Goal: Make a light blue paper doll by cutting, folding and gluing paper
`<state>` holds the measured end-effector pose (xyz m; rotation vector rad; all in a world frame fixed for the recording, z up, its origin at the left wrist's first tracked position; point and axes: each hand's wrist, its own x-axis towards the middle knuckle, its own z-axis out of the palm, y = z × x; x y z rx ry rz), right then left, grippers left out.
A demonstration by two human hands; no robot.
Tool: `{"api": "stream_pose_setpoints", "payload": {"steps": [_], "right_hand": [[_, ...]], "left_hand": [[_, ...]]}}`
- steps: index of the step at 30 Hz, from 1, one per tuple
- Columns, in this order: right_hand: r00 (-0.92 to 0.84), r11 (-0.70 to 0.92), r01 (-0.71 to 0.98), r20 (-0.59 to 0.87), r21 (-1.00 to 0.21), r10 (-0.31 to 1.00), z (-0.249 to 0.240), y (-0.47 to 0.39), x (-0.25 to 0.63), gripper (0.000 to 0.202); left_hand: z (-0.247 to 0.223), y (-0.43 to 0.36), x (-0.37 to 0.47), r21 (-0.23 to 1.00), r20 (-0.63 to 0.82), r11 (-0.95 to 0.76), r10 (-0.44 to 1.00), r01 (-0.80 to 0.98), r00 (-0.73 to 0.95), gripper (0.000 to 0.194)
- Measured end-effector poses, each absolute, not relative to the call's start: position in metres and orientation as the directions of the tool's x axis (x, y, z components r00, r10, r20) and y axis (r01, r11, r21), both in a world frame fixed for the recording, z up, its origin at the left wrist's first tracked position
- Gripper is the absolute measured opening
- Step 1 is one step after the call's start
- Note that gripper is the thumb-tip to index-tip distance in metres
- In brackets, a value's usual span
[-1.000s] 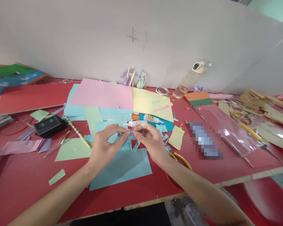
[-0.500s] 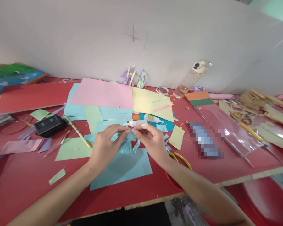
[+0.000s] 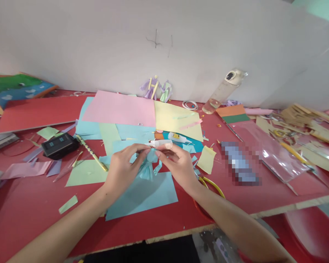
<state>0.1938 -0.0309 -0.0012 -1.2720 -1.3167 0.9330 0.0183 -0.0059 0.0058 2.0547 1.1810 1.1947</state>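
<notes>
A small light-blue paper doll dress [image 3: 146,170] with a pleated skirt hangs between my hands, over a sheet of blue paper [image 3: 145,199]. My left hand [image 3: 127,162] pinches its upper edge between thumb and forefinger. From the other side, my right hand [image 3: 175,159] pinches the same top edge, its fingertips close to the left ones. A narrow patterned strip [image 3: 158,168] dangles on the right of the dress. Just behind the fingers lies a white glue tube [image 3: 161,143], and a second glue bottle with a yellow label [image 3: 179,137] is beyond it.
Scissors with yellow-and-red handles [image 3: 214,186] lie partly under my right forearm. Pink paper [image 3: 120,111] and yellow paper [image 3: 178,118] spread behind. Two paper figures [image 3: 153,87] lean on the wall near a water bottle [image 3: 222,91]. A black case [image 3: 59,145] and a pencil [image 3: 91,153] sit left.
Both hands keep their pinch on the dress, with only slight finger movement. The whole view has shifted very slightly.
</notes>
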Motion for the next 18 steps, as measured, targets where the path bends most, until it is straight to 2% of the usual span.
{"api": "stream_pose_setpoints", "payload": {"steps": [4, 12, 18], "right_hand": [[0.091, 0.063, 0.150, 0.078, -0.987, 0.993, -0.0015, -0.0289, 0.1950, 0.014], [0.129, 0.142, 0.184, 0.167, -0.973, 0.977, 0.0021, -0.0301, 0.1924, 0.010], [0.149, -0.003, 0.018, 0.000, -1.000, 0.989, 0.0030, -0.0274, 0.1938, 0.013]], "left_hand": [[0.0060, -0.0036, 0.0172, 0.773, 0.415, -0.474, 0.880, 0.421, 0.230, 0.009], [0.0035, -0.0044, 0.0180, 0.772, 0.424, -0.483, 0.876, 0.414, 0.232, 0.009], [0.0044, 0.0017, 0.0148, 0.790, 0.369, -0.470, 0.878, 0.394, 0.306, 0.009]]}}
